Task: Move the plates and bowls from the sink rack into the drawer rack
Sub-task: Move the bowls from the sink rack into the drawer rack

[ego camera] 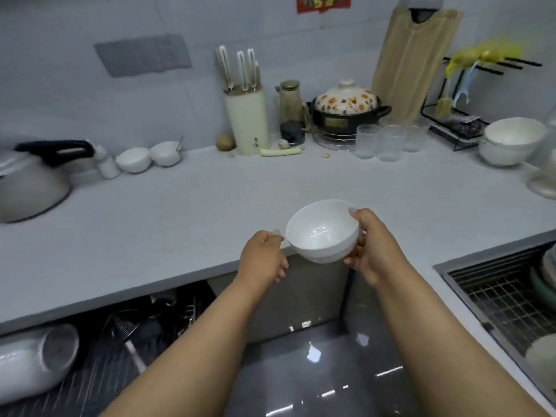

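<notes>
two hands on white bowl (pixel 322 230), frame centre: right hand (pixel 371 245) grips rim, left hand (pixel 264 255) pinches opposite rim; drawer rack (pixel 99 350) lies lower left, nearer left hand.

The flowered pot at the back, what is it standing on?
The flowered pot stands on a round wire trivet on the counter. The glasses in front hide the trivet's right side, so its full shape cannot be seen.

Arms: two forearms, bare to the frame's lower edge, no sleeves showing.
Hands: left hand (pixel 264 257) and right hand (pixel 376 245) bare, ungloved.
Nails: short, unpainted.
</notes>
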